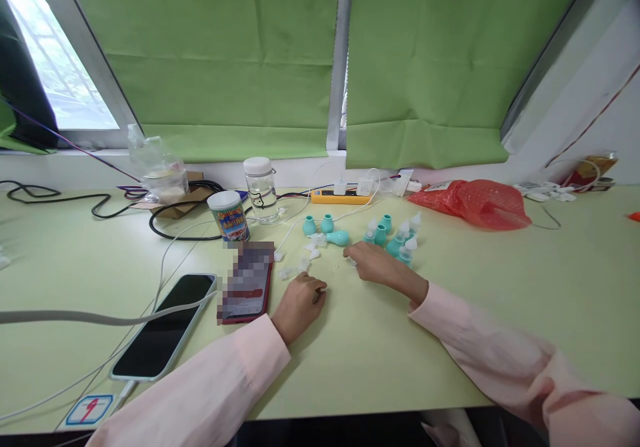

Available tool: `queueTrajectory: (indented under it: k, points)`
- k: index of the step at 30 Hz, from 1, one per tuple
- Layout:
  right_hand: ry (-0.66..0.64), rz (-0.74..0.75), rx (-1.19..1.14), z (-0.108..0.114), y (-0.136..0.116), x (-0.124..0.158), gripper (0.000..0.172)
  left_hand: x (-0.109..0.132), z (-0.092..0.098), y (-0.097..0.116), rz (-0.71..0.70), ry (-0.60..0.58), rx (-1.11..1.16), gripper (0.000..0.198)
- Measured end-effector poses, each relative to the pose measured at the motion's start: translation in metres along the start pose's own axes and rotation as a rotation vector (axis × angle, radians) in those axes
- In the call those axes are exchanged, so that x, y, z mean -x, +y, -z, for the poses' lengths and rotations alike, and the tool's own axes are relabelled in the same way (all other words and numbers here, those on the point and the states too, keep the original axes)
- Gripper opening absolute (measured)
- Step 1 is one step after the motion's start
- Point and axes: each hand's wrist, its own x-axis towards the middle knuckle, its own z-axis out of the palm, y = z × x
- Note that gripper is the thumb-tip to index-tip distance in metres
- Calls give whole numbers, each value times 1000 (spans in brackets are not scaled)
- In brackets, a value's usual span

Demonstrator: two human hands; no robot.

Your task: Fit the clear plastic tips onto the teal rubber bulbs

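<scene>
My left hand (301,305) rests on the table with its fingers curled in, and I see nothing in them. Just beyond it lie several small clear plastic nozzle tips (304,264). My right hand (374,264) reaches inward, its fingers closed and pointing down over a small whitish clear piece at the tabletop, mostly hidden. Beside that hand stands a cluster of teal rubber bulbs (380,235), some with clear pointed tips (415,221) fitted. Two bare bulbs (327,223) stand upright farther back, and another teal bulb (339,237) lies on its side with a clear part at its end.
Left of my hands lie a red-cased phone (250,283) and a charging phone (167,327) crossed by a cable. Behind them stand a printed canister (230,217) and a clear jar (261,190). A yellow power strip (340,197) and a red plastic bag (480,203) line the back.
</scene>
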Motion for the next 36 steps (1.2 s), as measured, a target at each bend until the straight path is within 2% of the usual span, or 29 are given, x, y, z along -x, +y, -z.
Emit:
queueTrajectory:
  k: [6, 11, 13, 16, 20, 22, 24, 28, 32, 36]
  points:
    - [34, -26, -49, -7, 3, -3, 25, 1, -1, 2, 24, 43, 29, 21]
    - [145, -48, -106, -5, -1, -3, 26, 1, -1, 1, 50, 93, 120, 20]
    - [251, 6, -292, -2, -6, 2, 25, 0, -1, 0, 117, 129, 238, 19]
    - [339, 67, -827, -1, -15, 14, 28, -3, 0, 0, 277, 176, 513, 18]
    - [179, -39, -1448, -11, -26, 32, 43, -5, 3, 4, 417, 133, 855, 23]
    - [111, -104, -1665, -18, -30, 37, 46, -6, 5, 6, 443, 68, 986, 23]
    - [84, -144, -1827, -23, -33, 38, 42, -5, 5, 8, 452, 24, 1084, 23]
    - [39, -208, -2022, -31, -35, 37, 29, -3, 4, 5, 446, 24, 1170, 24]
    - [-34, -296, -2172, -36, -35, 36, 27, -3, 2, 3, 439, -9, 1188, 26]
    - [-66, -278, -2252, -36, -38, 35, 26, -3, 1, 4, 477, -27, 1202, 26]
